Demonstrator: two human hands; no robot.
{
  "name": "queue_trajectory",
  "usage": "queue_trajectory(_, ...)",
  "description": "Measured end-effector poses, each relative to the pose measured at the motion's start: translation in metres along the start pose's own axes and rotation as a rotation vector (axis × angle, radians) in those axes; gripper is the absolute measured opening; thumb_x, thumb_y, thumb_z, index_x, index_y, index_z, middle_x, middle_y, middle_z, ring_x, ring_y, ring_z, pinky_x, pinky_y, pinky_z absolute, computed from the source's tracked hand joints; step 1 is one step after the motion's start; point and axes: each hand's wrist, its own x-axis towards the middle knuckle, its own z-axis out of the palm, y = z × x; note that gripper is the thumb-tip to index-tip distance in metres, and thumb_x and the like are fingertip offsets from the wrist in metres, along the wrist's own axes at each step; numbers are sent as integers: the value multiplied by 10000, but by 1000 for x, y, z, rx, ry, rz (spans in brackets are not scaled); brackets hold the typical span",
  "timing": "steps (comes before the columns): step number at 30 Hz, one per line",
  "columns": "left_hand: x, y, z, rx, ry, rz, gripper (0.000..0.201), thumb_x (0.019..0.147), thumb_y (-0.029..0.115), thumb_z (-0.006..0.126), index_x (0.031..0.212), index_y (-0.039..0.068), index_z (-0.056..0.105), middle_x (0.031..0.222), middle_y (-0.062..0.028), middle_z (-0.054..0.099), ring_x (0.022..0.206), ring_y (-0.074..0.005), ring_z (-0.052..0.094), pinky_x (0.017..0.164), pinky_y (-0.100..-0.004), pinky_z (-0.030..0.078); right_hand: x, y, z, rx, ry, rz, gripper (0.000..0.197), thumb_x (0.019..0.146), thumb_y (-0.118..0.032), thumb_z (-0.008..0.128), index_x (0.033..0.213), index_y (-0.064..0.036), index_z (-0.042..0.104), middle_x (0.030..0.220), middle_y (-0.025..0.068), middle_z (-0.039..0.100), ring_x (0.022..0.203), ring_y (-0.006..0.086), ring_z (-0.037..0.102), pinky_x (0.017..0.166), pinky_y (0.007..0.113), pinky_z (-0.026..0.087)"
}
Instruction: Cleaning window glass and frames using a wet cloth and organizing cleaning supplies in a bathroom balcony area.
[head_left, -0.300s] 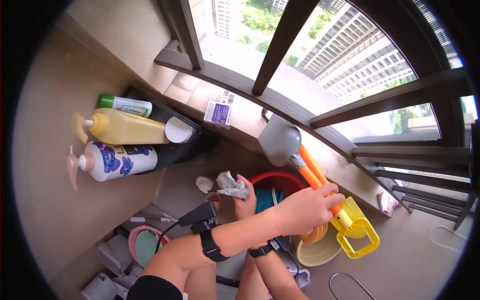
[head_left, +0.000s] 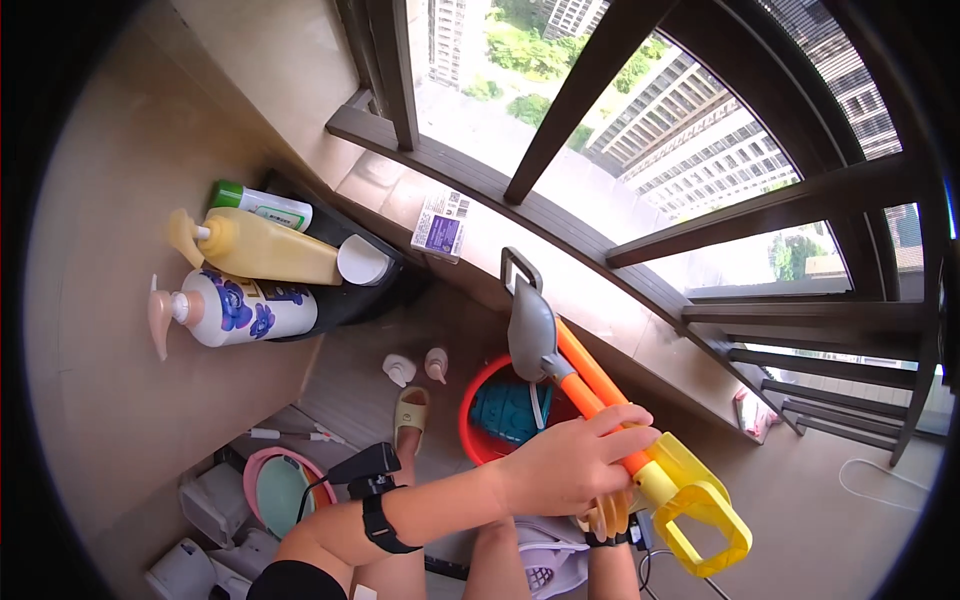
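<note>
My left hand (head_left: 565,465) is closed round the orange shaft of a toy shovel (head_left: 535,335) with a grey blade and a yellow loop handle. A second orange-shafted toy (head_left: 590,365) lies alongside it, its far end partly hidden. My right forearm (head_left: 612,575) rises from the lower edge; its hand is hidden behind my left hand and an orange-tan ridged piece (head_left: 605,515). Past the shovel stands a red bucket (head_left: 467,410) with a teal plastic toy (head_left: 505,412) inside. The grey cloth is out of sight.
Pump bottles (head_left: 270,245) and a green-capped tube (head_left: 285,212) stand at the left. A small box (head_left: 438,228) sits on the window ledge. Basins (head_left: 265,470) lie lower left. Two small white and pink items (head_left: 398,369) rest on the floor beside a yellow slipper (head_left: 410,408).
My right hand, which held the grey cloth over the floor, has drawn back toward me behind my left hand. The shovel has shifted slightly nearer and left, still in my left hand.
</note>
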Motion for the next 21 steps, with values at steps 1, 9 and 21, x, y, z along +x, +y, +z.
queue_trajectory(1, -4, 2, -2, 4, 24, 11, 133, 730, 88, 642, 813, -15, 635, 1163, -107, 507, 1196, -289, 426, 876, -372, 496, 7, -10, -12, -5, 29, -27, 452, 801, 94, 583, 1223, -18, 470, 1114, 78, 562, 1009, 165, 565, 873, 286, 471)
queue_trajectory(9, -112, 20, -24, 172, 189, -360, 167, 636, 98, 749, 770, 71, 653, 1085, -83, 544, 1100, -287, 515, 907, -379, 446, 143, -50, 85, 262, 49, 100, 341, 877, 38, 507, 1199, -71, 482, 1122, 65, 559, 983, 180, 583, 876, 357, 522)
queue_trajectory(21, -210, -8, -66, 253, 492, -665, 244, 657, 172, 768, 859, 57, 695, 1082, -110, 540, 1039, -300, 514, 903, -372, 417, 199, 27, 323, -587, 294, -715, 290, 832, -105, 588, 1082, 12, 499, 1092, 142, 559, 975, 275, 541, 897, 359, 406)
